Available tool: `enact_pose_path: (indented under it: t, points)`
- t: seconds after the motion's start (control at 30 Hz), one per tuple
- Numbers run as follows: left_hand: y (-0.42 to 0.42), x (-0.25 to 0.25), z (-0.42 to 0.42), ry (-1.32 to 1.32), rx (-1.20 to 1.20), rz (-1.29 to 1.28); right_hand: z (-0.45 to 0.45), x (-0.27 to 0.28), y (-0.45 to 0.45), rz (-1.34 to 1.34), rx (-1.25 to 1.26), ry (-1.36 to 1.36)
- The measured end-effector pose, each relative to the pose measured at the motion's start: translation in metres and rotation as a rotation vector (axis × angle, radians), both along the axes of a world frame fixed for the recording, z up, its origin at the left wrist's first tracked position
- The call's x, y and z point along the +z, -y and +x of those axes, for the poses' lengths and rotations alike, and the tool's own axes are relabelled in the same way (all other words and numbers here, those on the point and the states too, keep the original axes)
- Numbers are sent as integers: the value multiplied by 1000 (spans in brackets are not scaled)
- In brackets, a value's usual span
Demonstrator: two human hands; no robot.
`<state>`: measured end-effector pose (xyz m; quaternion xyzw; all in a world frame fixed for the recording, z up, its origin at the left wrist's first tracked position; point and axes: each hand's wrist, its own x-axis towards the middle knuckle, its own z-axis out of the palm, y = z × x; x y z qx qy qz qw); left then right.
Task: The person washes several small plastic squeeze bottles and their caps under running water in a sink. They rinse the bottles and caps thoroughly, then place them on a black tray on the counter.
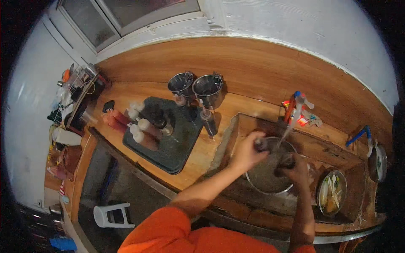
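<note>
In the sink (356, 177), a round metal basin (269, 192) holds cloudy water. A stream of water (287, 131) falls into it from the tap (299, 102). At the basin's upper left rim, my left hand (248, 151) grips a small dark object (260, 144), blurred and partly covered by the fingers. Over the basin's right side, my right hand (299, 170) has hold of a second dark, rounded object (286, 160). What exactly these two objects are is too blurred to tell. To the right of my right hand lies a round metal dish (319, 193) with plastic cutlery and scraps.
Left of the sink, a dark tray (186, 151) carries several squeeze bottles (145, 125). Red sauce bottles (117, 118) stand beside it. Two metal buckets (207, 85) and a dark bottle (208, 121) stand behind. A white plastic stool (109, 216) is on the floor.
</note>
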<state>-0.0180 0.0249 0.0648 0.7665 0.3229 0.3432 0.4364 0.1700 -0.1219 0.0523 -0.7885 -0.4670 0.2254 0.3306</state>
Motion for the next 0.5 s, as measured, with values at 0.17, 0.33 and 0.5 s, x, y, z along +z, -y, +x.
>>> enact_pose_path:
  t: [0.17, 0.33, 0.5]
  points:
    - [-17, 63, -152, -268, 380, 13, -120, 30, -93, 252, 324, -563]
    - [-64, 42, -253, -342, 666, 157, -248, 29, -205, 433, 601, -236]
    - [-95, 13, -291, -234, 742, 169, -312, 19, -250, 357, 659, -118]
